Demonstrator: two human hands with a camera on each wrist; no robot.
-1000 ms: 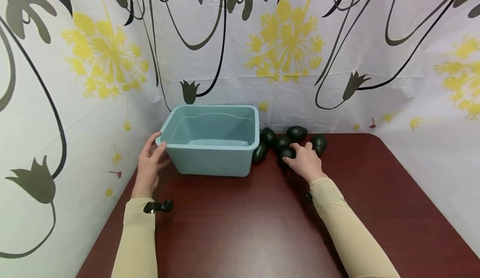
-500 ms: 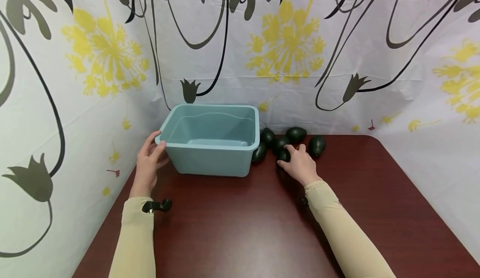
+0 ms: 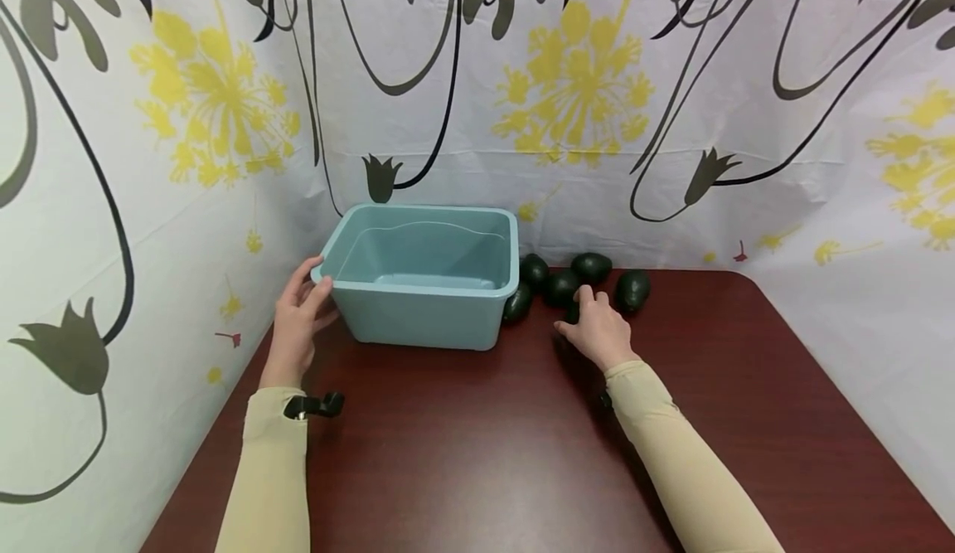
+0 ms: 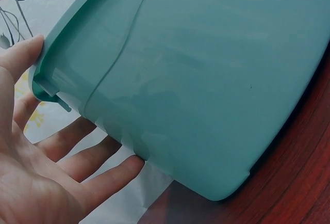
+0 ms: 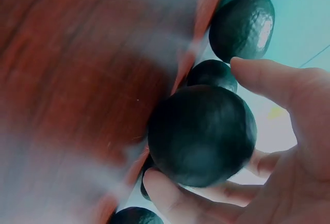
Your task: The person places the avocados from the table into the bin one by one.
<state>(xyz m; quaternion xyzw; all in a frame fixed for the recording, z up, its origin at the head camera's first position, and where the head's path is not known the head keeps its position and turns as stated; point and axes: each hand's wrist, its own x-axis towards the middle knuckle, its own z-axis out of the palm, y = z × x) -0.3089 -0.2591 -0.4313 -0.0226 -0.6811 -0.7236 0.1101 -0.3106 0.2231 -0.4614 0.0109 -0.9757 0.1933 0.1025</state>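
Avocado (image 5: 201, 136), right of the bin (image 3: 418, 319), is encircled by curled fingers of the right hand (image 3: 600, 333); thumb contact cannot be told. Bin is touched by the left hand (image 3: 293, 333), fingers spread. Under lopsided pressure, avocado could be rolled into neighbouring avocados (image 3: 632, 290)

Tub (image 3: 418, 319): smooth plastic, soft sheen. Avocados (image 5: 242, 25): glossy, pebbled. Table (image 3: 462, 445): polished wood-grain. Far hanging (image 3: 455, 180): matt, creased cloth.

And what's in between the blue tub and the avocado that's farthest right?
Five more avocados, bunched beside the tub. The right hand partly hides one of them. The head view shows all this.
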